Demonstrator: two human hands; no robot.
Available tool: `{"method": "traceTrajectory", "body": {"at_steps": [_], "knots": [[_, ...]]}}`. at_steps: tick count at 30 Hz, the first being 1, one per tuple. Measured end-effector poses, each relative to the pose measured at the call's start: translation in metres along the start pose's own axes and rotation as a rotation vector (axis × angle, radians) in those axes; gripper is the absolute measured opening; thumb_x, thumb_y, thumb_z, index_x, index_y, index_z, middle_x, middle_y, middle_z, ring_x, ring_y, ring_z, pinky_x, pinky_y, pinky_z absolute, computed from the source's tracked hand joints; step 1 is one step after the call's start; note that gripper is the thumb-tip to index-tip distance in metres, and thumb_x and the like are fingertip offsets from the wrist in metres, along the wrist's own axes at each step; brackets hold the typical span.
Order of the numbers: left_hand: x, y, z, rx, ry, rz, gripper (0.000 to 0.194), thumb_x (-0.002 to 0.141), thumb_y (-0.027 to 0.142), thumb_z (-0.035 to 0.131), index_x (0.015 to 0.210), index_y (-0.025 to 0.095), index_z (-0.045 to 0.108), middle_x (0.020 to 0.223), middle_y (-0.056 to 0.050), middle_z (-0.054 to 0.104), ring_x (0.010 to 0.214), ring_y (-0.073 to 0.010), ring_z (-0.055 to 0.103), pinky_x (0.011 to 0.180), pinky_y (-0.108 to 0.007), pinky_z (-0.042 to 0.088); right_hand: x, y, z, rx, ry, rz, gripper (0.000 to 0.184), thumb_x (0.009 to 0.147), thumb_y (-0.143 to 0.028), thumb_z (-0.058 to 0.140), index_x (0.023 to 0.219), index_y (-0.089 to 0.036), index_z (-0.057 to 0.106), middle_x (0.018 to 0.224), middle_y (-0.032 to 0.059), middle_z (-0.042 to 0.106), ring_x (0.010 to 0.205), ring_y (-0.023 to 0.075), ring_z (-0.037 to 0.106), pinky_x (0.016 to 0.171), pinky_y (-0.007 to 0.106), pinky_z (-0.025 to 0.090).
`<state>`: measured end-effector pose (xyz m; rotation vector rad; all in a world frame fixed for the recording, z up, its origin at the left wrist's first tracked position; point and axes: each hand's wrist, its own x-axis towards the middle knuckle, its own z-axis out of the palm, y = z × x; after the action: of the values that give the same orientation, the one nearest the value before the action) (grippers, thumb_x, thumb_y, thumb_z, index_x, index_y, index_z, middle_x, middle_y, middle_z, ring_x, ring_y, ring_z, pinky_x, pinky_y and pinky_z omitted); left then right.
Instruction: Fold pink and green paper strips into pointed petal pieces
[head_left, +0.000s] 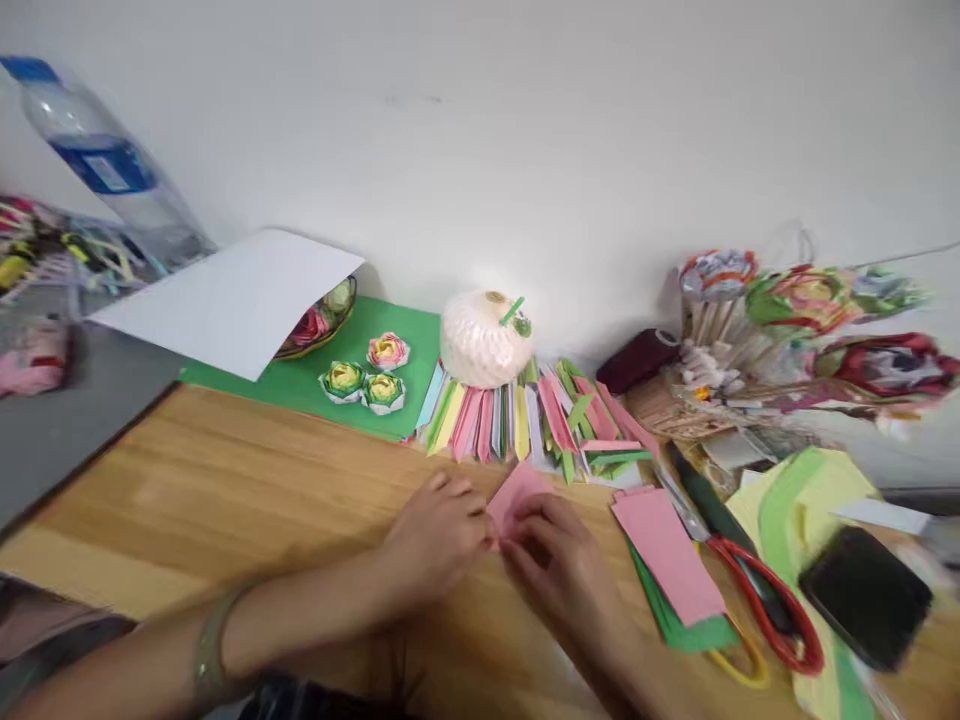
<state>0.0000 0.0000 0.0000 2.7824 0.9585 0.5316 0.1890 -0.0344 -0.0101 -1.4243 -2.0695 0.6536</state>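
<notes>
A small piece of pink paper (519, 488) stands between my two hands over the front of the wooden table. My left hand (442, 530) has its fingers curled closed at the paper's lower left edge. On the other side my right hand (559, 560) pinches the paper's lower right part between thumb and fingers. Just beyond lies a row of folded paper strips (480, 420) in pink, green, yellow and white. To the right of my right hand, a stack of pink paper rectangles (667, 555) rests on green paper (682, 620).
Red-handled scissors (772, 600) and a dark phone (866, 597) lie at the right. Behind stand a white round ornament (486, 338) and several paper flowers (384, 390) on a green sheet (397, 312). A white sheet (247, 295) covers part of a basket; a bottle (112, 160) stands far left.
</notes>
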Motion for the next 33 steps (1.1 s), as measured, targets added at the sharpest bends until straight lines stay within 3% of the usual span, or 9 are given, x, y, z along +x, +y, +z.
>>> {"method": "traceTrajectory", "body": {"at_steps": [5, 10, 15, 20, 26, 29, 33], "knots": [[-0.012, 0.008, 0.012, 0.089, 0.019, 0.123, 0.008, 0.087, 0.015, 0.059, 0.079, 0.017, 0.062, 0.072, 0.001, 0.062, 0.069, -0.0166, 0.049, 0.063, -0.032, 0.027, 0.001, -0.003, -0.004, 0.015, -0.032, 0.015, 0.015, 0.082, -0.012, 0.057, 0.069, -0.019, 0.057, 0.088, 0.0052, 0.058, 0.083, 0.0183, 0.054, 0.072, 0.031, 0.044], [-0.019, 0.018, 0.021, 0.149, 0.177, 0.129, 0.018, 0.088, 0.009, 0.05, 0.073, 0.014, 0.058, 0.069, -0.002, 0.057, 0.064, -0.0174, 0.047, 0.059, -0.032, 0.026, 0.004, -0.005, -0.005, 0.019, -0.038, 0.027, 0.014, 0.078, -0.008, 0.059, 0.069, -0.018, 0.057, 0.086, 0.0046, 0.057, 0.082, 0.018, 0.054, 0.071, 0.031, 0.044], [-0.018, 0.019, 0.019, 0.16, 0.197, 0.124, 0.019, 0.088, 0.006, 0.046, 0.075, 0.014, 0.058, 0.066, -0.002, 0.053, 0.062, -0.0172, 0.045, 0.057, -0.032, 0.027, 0.007, -0.007, -0.005, -0.001, -0.049, 0.023, 0.016, 0.078, -0.005, 0.058, 0.07, -0.018, 0.054, 0.084, 0.0038, 0.056, 0.08, 0.0176, 0.053, 0.068, 0.029, 0.043], [-0.019, 0.017, 0.017, 0.197, 0.148, 0.128, 0.015, 0.087, 0.009, 0.049, 0.075, 0.014, 0.058, 0.064, -0.002, 0.053, 0.062, -0.0183, 0.047, 0.056, -0.032, 0.029, 0.006, -0.001, -0.01, -0.006, -0.071, -0.003, 0.012, 0.081, -0.008, 0.058, 0.076, -0.018, 0.053, 0.081, 0.003, 0.056, 0.076, 0.0166, 0.053, 0.065, 0.028, 0.044], [-0.015, 0.011, 0.009, 0.244, 0.003, 0.028, 0.005, 0.082, 0.013, 0.056, 0.082, 0.013, 0.061, 0.07, -0.005, 0.057, 0.068, -0.0204, 0.049, 0.06, -0.033, 0.033, -0.006, -0.002, -0.022, -0.155, -0.137, -0.226, 0.017, 0.089, -0.014, 0.049, 0.101, -0.019, 0.06, 0.095, 0.0064, 0.06, 0.088, 0.0196, 0.053, 0.075, 0.033, 0.044], [-0.01, 0.005, 0.005, 0.213, -0.048, -0.017, 0.009, 0.083, 0.017, 0.057, 0.09, 0.015, 0.062, 0.071, -0.004, 0.057, 0.072, -0.0207, 0.049, 0.063, -0.033, 0.036, -0.007, -0.014, -0.024, -0.251, -0.19, -0.231, 0.019, 0.088, -0.017, 0.051, 0.105, -0.019, 0.06, 0.089, 0.0066, 0.06, 0.082, 0.0214, 0.053, 0.069, 0.034, 0.044], [-0.005, -0.002, 0.007, 0.205, -0.028, -0.048, 0.011, 0.086, 0.019, 0.058, 0.095, 0.018, 0.064, 0.073, -0.003, 0.055, 0.075, -0.0203, 0.049, 0.067, -0.032, 0.039, -0.004, -0.022, -0.019, -0.216, -0.257, -0.199, 0.022, 0.088, -0.017, 0.049, 0.108, -0.018, 0.06, 0.09, 0.0075, 0.059, 0.081, 0.0204, 0.054, 0.067, 0.032, 0.046]]}}
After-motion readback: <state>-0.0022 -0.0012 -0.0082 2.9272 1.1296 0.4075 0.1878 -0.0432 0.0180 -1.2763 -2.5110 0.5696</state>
